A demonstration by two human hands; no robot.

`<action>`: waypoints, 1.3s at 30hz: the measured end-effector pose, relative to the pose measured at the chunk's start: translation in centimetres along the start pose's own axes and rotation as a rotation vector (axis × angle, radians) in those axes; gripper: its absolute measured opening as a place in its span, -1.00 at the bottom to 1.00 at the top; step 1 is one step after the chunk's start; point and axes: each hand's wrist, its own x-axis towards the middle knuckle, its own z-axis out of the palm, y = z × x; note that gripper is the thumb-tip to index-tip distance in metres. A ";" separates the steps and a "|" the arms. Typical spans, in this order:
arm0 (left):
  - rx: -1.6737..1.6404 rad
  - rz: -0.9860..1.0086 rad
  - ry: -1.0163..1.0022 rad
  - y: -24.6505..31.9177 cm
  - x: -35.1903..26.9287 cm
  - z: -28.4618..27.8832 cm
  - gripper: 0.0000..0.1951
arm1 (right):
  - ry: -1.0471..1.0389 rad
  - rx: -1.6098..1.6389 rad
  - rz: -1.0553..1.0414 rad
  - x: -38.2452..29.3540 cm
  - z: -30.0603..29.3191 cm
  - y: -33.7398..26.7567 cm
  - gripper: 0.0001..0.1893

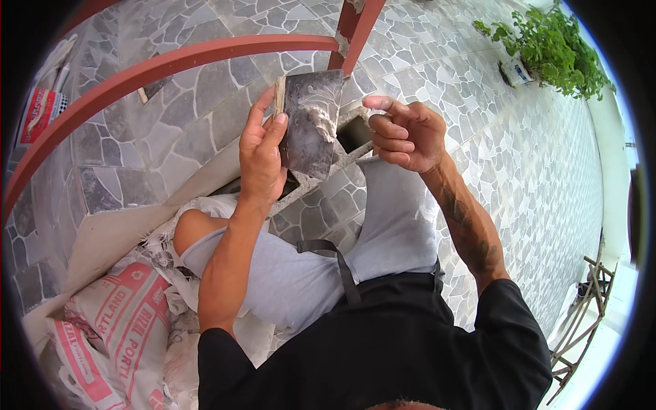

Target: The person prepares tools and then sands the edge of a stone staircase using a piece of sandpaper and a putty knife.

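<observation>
My left hand [261, 143] grips a flat, dark rectangular plate [305, 138] by its left edge, where a pale strip, perhaps wood, runs along it. Whitish putty or paste [323, 120] sits in a lump on the plate's right side, with thin smears above it. Just right of the plate, my right hand [405, 133] is raised and apart from it. Its index finger points out with a pale residue at the tip, while the other fingers curl; nothing shows in it. Below both hands lies a hollow concrete block [307, 185], partly hidden by the plate.
A red-painted metal frame [205, 55] curves across the far side. Cement bags [128, 318] lie at lower left beside a ledge. Further left stands a red can [38, 115]. A potted plant [548, 51] and a wooden trestle [589, 307] are at right on the stone-patterned floor [517, 184].
</observation>
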 end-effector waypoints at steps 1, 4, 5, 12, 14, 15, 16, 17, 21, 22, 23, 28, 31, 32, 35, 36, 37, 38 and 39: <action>-0.002 0.009 0.004 0.0 0.0 0.1 -0.51 | -0.050 -0.007 -0.069 -0.1 0.3 0.4 -0.41; -0.072 -0.193 0.032 0.0 -0.2 0.2 -0.54 | 0.005 -0.133 -0.105 -0.1 1.6 1.2 -0.31; -0.076 -0.185 0.039 0.1 -0.2 0.3 -0.54 | 0.071 -0.262 -0.132 0.2 2.2 1.3 -0.29; -0.163 -0.295 0.085 0.5 -0.5 0.4 -0.58 | 0.134 -0.969 -0.211 1.9 2.7 3.4 -0.27; -0.173 -0.311 0.099 0.6 -0.3 0.1 -0.58 | 0.186 -1.367 -0.250 1.5 1.4 3.8 -0.23; -0.163 -0.309 0.121 0.5 -0.1 -0.3 -0.57 | 0.182 -1.367 -0.247 1.1 0.9 3.6 -0.23; -0.153 -0.307 0.143 0.5 0.1 -0.7 -0.57 | 0.131 -1.601 -0.260 0.8 0.6 3.4 -0.21; -0.154 -0.306 0.146 0.7 0.2 -1.2 -0.57 | 0.077 -1.834 -0.273 0.6 0.2 3.4 -0.19; -0.200 -0.133 0.079 2.2 0.6 -1.3 -0.57 | 0.107 -1.980 -0.340 -0.7 0.0 4.0 -0.15; -0.167 -0.139 0.097 2.1 0.6 -1.4 -0.58 | 0.106 -1.979 -0.336 -0.8 0.0 3.9 -0.15; -0.134 -0.144 0.115 2.0 0.6 -1.4 -0.58 | 0.112 -2.051 -0.391 -0.8 0.0 3.8 -0.13; -0.061 -0.146 0.072 1.4 0.6 -0.9 -0.55 | 0.120 -2.100 -0.550 -0.2 0.7 3.1 -0.22; -0.020 -0.100 0.041 0.9 0.7 -1.0 -0.53 | 0.165 -1.386 -0.445 -0.2 1.6 3.6 -0.42; -0.005 -0.066 0.022 0.7 0.7 -1.1 -0.53 | 0.230 -0.927 -0.300 -0.2 2.2 3.6 -0.53; 0.048 0.044 -0.014 0.2 0.8 -1.0 -0.52 | 0.275 -0.321 -0.100 0.1 2.6 3.0 -0.67; 0.049 0.039 -0.016 0.1 0.8 -1.0 -0.52 | 0.268 -0.175 -0.046 0.2 2.3 2.6 -0.71; 0.153 0.104 -0.050 0.2 0.7 -0.9 -0.52 | 0.272 -0.172 -0.048 0.4 2.0 2.1 -0.71; 0.256 0.169 -0.084 0.2 0.7 -0.9 -0.53 | 0.248 -0.121 0.013 0.4 1.6 1.5 -0.74; 0.258 0.165 -0.079 0.4 0.5 -1.0 -0.53 | 0.221 -0.068 0.080 0.6 1.5 1.3 -0.77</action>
